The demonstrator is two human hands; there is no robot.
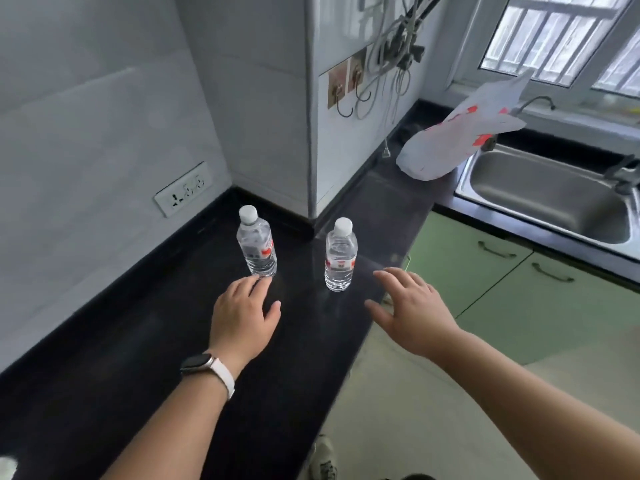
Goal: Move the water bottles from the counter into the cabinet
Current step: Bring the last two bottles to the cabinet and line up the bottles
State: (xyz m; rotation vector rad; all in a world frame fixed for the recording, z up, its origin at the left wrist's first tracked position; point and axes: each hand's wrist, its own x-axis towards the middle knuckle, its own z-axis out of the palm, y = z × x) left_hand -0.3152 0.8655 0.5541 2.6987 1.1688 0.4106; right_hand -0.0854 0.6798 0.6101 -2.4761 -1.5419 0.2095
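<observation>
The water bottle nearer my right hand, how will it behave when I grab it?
The right bottle looks nearly full, so probably heavyish for its size. Its thin clear plastic may dent slightly under a squeeze. Tall, narrow and upright on the glossy counter, it could tip if pushed near the cap.

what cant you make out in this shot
Head view:
- Labels on the left bottle and right bottle: too small, blurred.
- Inside the green cabinets: doors shut.
- Contents of the plastic bag: opaque.
- Part of the tap: cut off by the right edge.
</observation>
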